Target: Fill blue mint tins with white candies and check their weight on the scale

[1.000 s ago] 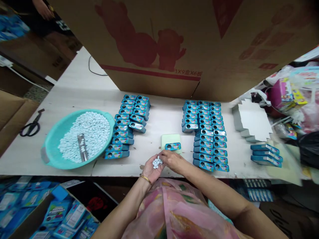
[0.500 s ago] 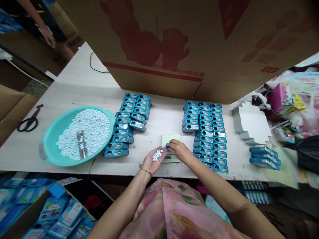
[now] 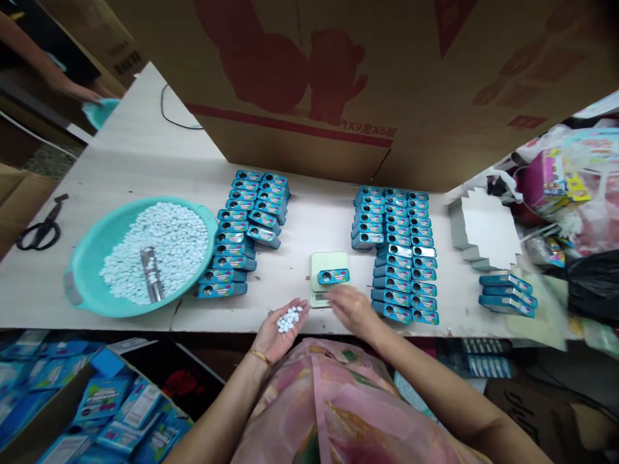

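Observation:
My left hand (image 3: 281,330) is cupped palm up before the table edge, with a small heap of pale blue-white candies (image 3: 290,318) in its palm. A small digital scale (image 3: 329,261) lies flat in the middle of the table. On its plate rests one blue candy tin (image 3: 333,276), a dark round opening at its left end. Just below the tin, by the scale's display, is my right hand (image 3: 353,311), apart from the tin; motion smears its fingers. Left of my hands, a turquoise basin (image 3: 84,258) holds many such candies and a metal scoop (image 3: 153,276).
Rows of blue tins stand left (image 3: 229,262) and right (image 3: 393,277) of the scale. A large cardboard box (image 3: 300,142) rises behind. Scissors (image 3: 41,229) lie far left; white card (image 3: 488,229) is stacked right. A co-worker's hand (image 3: 82,92) holds a turquoise container (image 3: 101,113).
My right hand has let go of the tin, now on the scale, and drawn back toward me. My left hand has moved down and left with the candies. A co-worker's turquoise container has appeared.

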The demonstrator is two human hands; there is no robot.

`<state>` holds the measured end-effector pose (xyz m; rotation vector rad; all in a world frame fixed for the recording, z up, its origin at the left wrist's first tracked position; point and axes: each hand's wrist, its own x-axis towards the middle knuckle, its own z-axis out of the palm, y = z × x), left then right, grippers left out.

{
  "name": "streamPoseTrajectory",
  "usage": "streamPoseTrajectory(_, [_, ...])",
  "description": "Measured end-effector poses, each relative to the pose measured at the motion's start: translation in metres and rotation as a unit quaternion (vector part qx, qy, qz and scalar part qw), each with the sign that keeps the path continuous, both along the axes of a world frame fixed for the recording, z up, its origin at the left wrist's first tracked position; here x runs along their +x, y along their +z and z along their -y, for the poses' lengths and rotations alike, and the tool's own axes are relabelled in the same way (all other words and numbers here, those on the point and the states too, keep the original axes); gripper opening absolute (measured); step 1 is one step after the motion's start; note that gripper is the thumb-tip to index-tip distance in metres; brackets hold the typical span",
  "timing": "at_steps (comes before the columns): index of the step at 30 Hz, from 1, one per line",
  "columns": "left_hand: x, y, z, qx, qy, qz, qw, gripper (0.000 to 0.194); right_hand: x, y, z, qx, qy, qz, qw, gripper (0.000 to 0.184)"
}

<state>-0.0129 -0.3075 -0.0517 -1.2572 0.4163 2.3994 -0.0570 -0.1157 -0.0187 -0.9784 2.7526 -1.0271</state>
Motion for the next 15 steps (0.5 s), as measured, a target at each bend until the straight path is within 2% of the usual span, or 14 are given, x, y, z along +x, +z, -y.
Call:
streamPoseTrajectory(3, [0.008,0.001,-0.009,0.021,-0.027,0.015,0.999,0.021,0.024,-0.004,0.036,0.103,0.106,-0.014,0.989,0.026])
streamPoseTrajectory(6, [0.016,-0.001,-0.010,0.016,-0.025,0.050,0.998,0.019,0.036,-0.016,0.060,0.183,0.151,-0.016,0.971,0.021])
streamPoseTrajectory(10, [0.025,-0.006,-0.002,0.016,-0.047,0.064,0.997,0.016,0.040,-0.030,0.064,0.189,0.185,-0.014,0.964,0.014])
streamPoseTrajectory(15, [0.027,-0.006,0.000,0.016,-0.043,0.066,0.997,0.016,0.038,-0.025,0.061,0.176,0.177,0.010,0.968,0.014])
